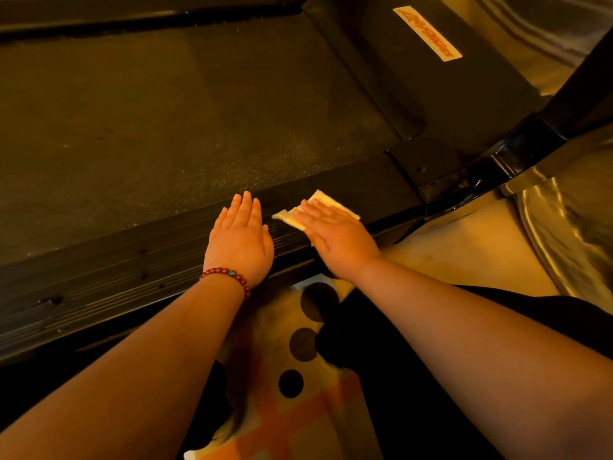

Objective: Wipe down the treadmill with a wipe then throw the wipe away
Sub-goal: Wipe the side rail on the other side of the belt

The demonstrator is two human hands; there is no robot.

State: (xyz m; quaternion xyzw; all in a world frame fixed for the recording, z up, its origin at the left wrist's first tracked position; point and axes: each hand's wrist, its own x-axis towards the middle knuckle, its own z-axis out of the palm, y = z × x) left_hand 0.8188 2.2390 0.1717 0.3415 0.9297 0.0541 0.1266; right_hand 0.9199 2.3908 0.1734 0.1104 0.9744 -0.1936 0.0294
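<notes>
We press the pale folded wipe (320,207) flat on the black ribbed treadmill side rail (132,277) with our flat-fingered right hand (335,232); left hand (240,235) rests flat, empty. Wiping underway; next, sweep along the rail.

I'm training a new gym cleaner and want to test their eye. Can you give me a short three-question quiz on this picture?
1. True or false: the left hand presses the wipe onto the treadmill's side rail.
2. Multiple choice: the red bead bracelet is worn on A) the left wrist, B) the right wrist, C) neither wrist.
3. Short answer: has the wipe been thrown away yet?

Key
1. False: the right hand presses it flat; the left hand rests bare on the rail beside it.
2. A.
3. No, it lies on the side rail under the right hand.
</notes>
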